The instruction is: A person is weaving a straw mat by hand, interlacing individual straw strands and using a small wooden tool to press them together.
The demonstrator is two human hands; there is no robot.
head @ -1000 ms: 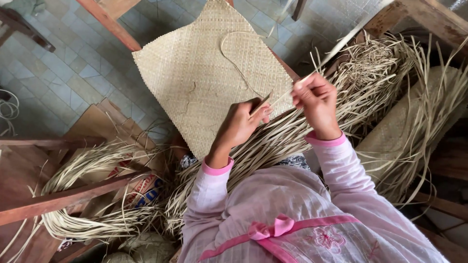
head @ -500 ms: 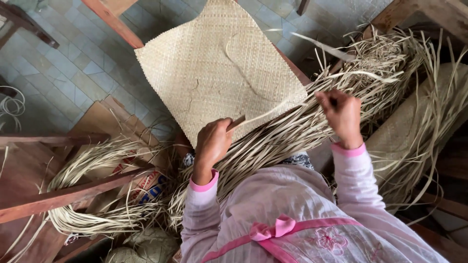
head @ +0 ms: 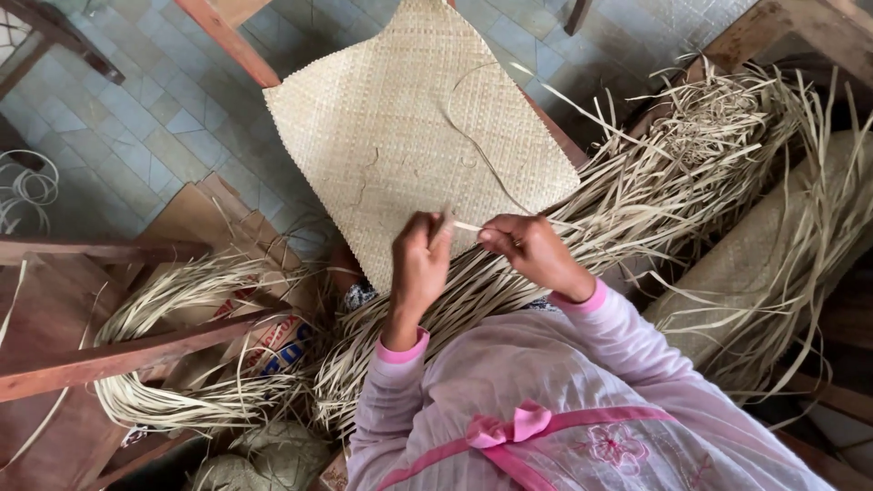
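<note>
A pale woven straw mat (head: 400, 136) lies tilted in front of me, with one corner toward my lap. My left hand (head: 420, 264) rests at its near edge, fingers pinched on a thin straw strip (head: 466, 226). My right hand (head: 530, 250) pinches the same strip just to the right of the left hand. The strip runs up from my right fingers in a loop over the mat (head: 473, 127). Both sleeves are pink.
Loose straw strands (head: 691, 173) pile to the right and under the mat. Another bundle of straw (head: 173, 364) curls at the lower left among wooden beams (head: 136, 350). A woven roll (head: 773, 264) lies on the right. Grey floor tiles (head: 136, 127) show beyond.
My hands were apart half a second ago, the right one out in the straw pile. Now they have come together at the mat's near edge, both pinching one strip.
</note>
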